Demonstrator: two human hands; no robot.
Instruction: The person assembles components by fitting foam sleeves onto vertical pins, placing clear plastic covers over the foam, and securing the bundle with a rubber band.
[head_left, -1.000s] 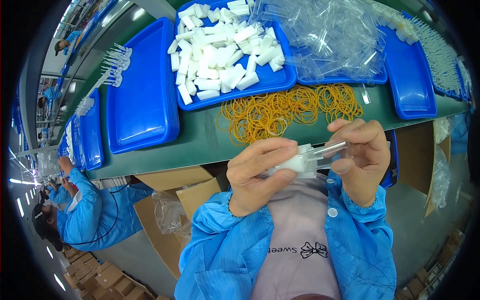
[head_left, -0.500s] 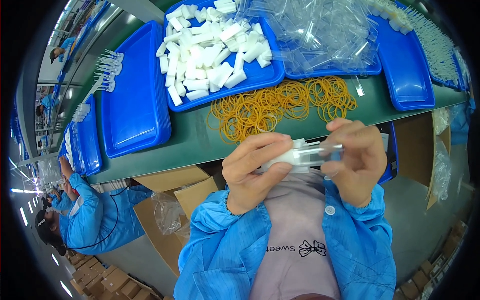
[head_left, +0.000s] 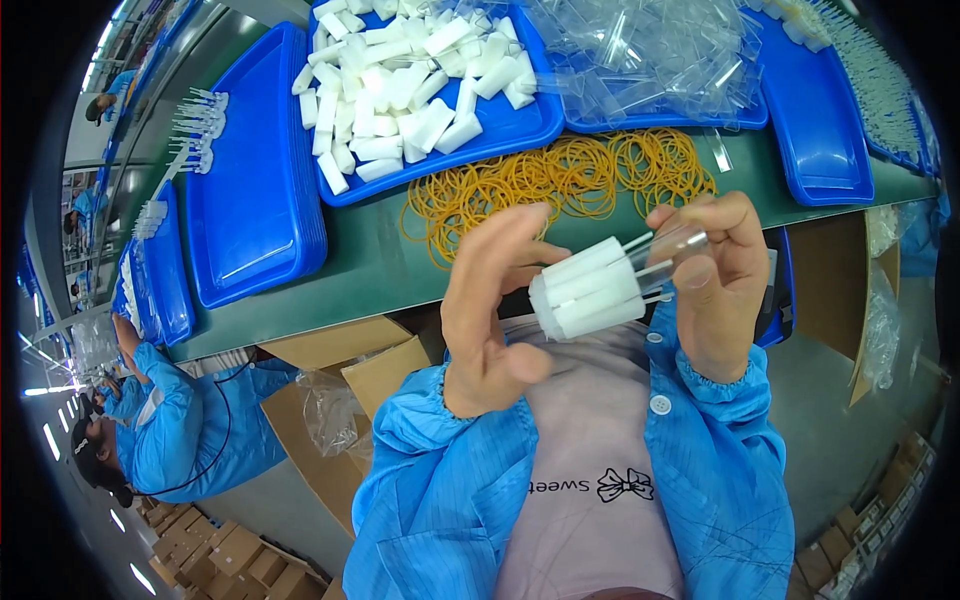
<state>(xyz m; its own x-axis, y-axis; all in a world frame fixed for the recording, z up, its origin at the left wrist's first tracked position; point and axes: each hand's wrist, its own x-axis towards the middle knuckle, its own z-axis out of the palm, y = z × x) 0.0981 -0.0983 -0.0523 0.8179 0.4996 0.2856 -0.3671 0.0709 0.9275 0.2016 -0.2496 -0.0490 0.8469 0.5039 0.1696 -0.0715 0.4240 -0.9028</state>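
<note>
Held up close over the chest, near picture centre: a small bundle of white tubes with clear plastic ends poking out toward 3 o'clock. Gripped at those clear ends by the right hand, fingers curled tight round them. At 9 o'clock of the bundle, the left hand, palm open and fingers spread (fingertips just touching the white end, nothing closed in it).

Beyond the hands, toward 12 o'clock, a loose heap of yellow rubber bands on the green bench. Farther up, a blue tray filled with more white tubes; at its 3 o'clock, another tray heaped with clear plastic pieces. At 10 o'clock, a blue tray lying bare. Below the bench edge, brown cardboard boxes. Down at 8 o'clock, a co-worker in a blue coat, well apart.
</note>
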